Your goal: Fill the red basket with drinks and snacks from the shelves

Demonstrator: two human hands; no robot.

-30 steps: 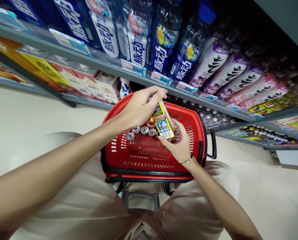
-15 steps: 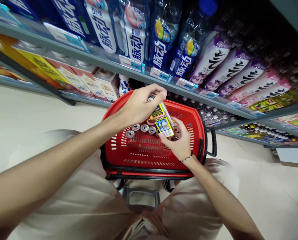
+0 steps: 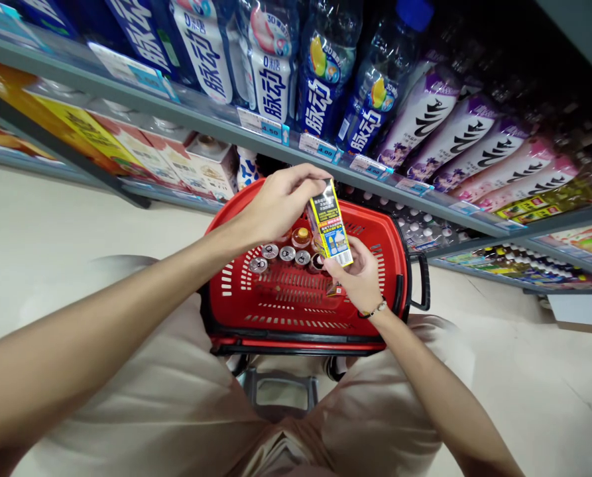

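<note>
A small yellow-and-black drink carton [image 3: 330, 222] is held tilted over the red shopping basket [image 3: 280, 318], its printed side and barcode facing up. My left hand [image 3: 286, 202] grips the carton's upper end, fingers bent around its top edge. Around the lower end, near the barcode, close the thumb and fingers of my right hand [image 3: 359, 279]. Below the carton, several drink cans [image 3: 286, 254] stand in the basket with their lids up. Beside them is a bottle with an orange cap [image 3: 301, 236], partly covered by my left hand.
In front, a shelf edge [image 3: 211, 114] with price tags carries blue-labelled bottles [image 3: 315, 86] and white-and-purple bottles [image 3: 425, 119]. Cartons [image 3: 206, 165] fill the lower shelf at left. The basket's black handle [image 3: 419, 281] sticks out right. My knees flank the basket above pale floor [image 3: 514, 371].
The carton has turned so its printed side faces me more squarely, and moved slightly right. More of the orange-capped bottle shows. My right hand has shifted slightly with the carton.
</note>
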